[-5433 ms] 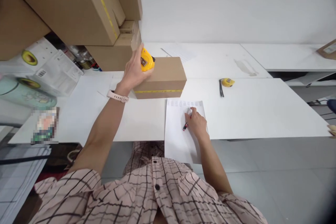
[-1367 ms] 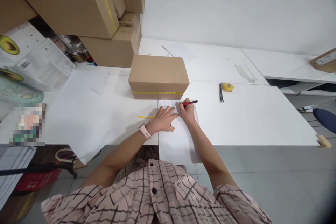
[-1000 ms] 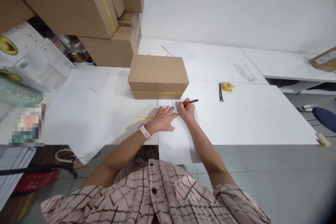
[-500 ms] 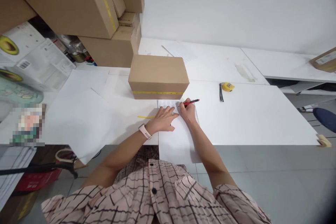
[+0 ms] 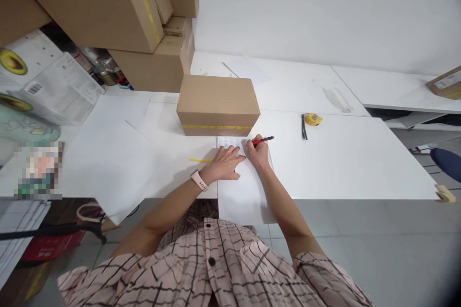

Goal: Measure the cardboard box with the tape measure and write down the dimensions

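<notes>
A white sheet of paper (image 5: pixel 245 196) lies on the table and hangs over its front edge, with lines of writing near its top. My left hand (image 5: pixel 224 163) rests flat on it, fingers spread. My right hand (image 5: pixel 258 152) is closed around a red and black pen (image 5: pixel 264 140), its tip down at the written lines. Just beyond the paper stands a closed cardboard box (image 5: pixel 218 98) with a yellow tape measure strip (image 5: pixel 218 127) along its front. A short yellow strip (image 5: pixel 200 160) pokes out left of my left hand.
A yellow tape measure (image 5: pixel 313 119) with a black strap lies to the right. Large white sheets (image 5: pixel 108 153) cover the table's left part and overhang its edge. Stacked cardboard boxes (image 5: pixel 151 67) rise at the back left. More paper (image 5: pixel 248 69) lies behind the box.
</notes>
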Available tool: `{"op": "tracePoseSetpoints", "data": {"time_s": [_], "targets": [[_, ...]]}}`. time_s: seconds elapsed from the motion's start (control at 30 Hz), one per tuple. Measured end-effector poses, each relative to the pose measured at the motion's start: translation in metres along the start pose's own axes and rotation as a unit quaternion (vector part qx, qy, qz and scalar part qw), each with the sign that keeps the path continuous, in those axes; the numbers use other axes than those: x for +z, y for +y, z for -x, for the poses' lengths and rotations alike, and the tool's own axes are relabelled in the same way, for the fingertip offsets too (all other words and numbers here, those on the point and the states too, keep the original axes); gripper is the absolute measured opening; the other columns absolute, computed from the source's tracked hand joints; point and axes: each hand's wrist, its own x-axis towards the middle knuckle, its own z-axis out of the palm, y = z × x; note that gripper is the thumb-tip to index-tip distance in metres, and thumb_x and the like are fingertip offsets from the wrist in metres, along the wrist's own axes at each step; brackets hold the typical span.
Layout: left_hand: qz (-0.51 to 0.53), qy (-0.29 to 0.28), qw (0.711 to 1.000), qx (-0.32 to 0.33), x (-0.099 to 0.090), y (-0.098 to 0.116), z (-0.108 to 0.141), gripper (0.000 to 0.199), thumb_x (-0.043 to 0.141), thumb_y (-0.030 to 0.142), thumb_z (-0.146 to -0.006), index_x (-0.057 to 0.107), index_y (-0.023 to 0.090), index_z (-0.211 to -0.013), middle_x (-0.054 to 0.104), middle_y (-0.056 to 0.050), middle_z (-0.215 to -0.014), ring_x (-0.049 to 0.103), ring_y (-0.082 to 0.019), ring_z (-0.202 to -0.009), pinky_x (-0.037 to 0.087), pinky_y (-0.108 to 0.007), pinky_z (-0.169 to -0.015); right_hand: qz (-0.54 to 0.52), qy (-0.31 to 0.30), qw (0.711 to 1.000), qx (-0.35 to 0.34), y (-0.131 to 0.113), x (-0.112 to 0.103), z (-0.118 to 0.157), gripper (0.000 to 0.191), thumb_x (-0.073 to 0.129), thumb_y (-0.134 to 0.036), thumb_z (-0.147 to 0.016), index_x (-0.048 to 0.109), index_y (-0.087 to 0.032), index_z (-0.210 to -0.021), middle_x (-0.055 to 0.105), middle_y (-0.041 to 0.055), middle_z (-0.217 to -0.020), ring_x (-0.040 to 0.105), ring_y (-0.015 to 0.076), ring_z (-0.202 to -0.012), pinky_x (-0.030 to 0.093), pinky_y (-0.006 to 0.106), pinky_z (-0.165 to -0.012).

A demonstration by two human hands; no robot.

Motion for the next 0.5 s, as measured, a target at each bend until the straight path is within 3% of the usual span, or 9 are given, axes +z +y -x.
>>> {"op": "tracePoseSetpoints", "data": {"time_s": [0.33, 0.5], "targets": [[0.014, -0.015, 1.000, -0.004, 0.001, -0.001, 0.000, 0.064, 0.066, 0.040, -0.082, 0.053, 0.024, -0.143, 0.040, -0.015, -0.158, 0.036, -0.040, -0.140, 0.027, -0.057, -0.112, -0.038, 0.027, 0.999, 0.017, -0.003, -0.007, 0.003, 0.023, 0.055, -0.032, -0.086, 0.040, -0.023, -0.070, 0.043, -0.0062, -0.064, 0.040, 0.0114, -0.060, 0.035, 0.027, -0.061], [0.031, -0.019, 0.999, -0.013, 0.001, -0.001, 0.000, 0.065, 0.066, 0.039, -0.081, 0.053, 0.025, -0.143, 0.038, -0.014, -0.161, 0.033, -0.040, -0.144, 0.025, -0.058, -0.113, -0.066, 0.032, 0.996, 0.045, 0.007, -0.016, 0.005, 0.024, 0.058, -0.037, -0.086, 0.045, -0.023, -0.073, 0.046, -0.0060, -0.064, 0.043, 0.0118, -0.061, 0.037, 0.026, -0.061]]}}
